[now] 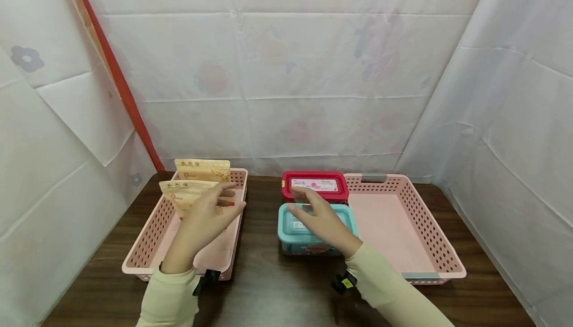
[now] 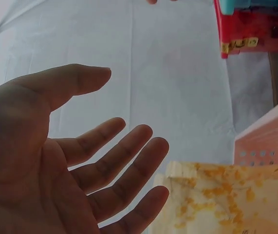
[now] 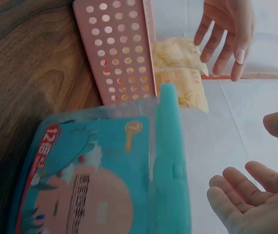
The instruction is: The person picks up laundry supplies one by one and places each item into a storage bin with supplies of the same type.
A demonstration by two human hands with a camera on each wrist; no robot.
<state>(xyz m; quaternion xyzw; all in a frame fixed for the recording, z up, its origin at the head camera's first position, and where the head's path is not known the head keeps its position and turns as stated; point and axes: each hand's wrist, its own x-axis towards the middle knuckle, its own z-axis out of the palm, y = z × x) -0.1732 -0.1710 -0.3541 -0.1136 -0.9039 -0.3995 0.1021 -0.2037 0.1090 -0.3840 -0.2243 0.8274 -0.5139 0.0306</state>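
We hold our fingers (image 2: 134, 173) apart, left hand (image 1: 206, 220) by pouches (image 1: 182, 191) in a basket (image 1: 147, 237), right hand (image 1: 323, 218) above a teal box (image 1: 297, 237) partly hiding a red box (image 1: 315, 184).

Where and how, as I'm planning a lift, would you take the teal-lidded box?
Probably by the short ends, under the overhanging lid, coming from above on the near side. The teal-lidded box stands upright, longest left to right, with front and left open; the red-lidded box close behind leaves little finger room. Clearance beside the pink basket is hard to judge.
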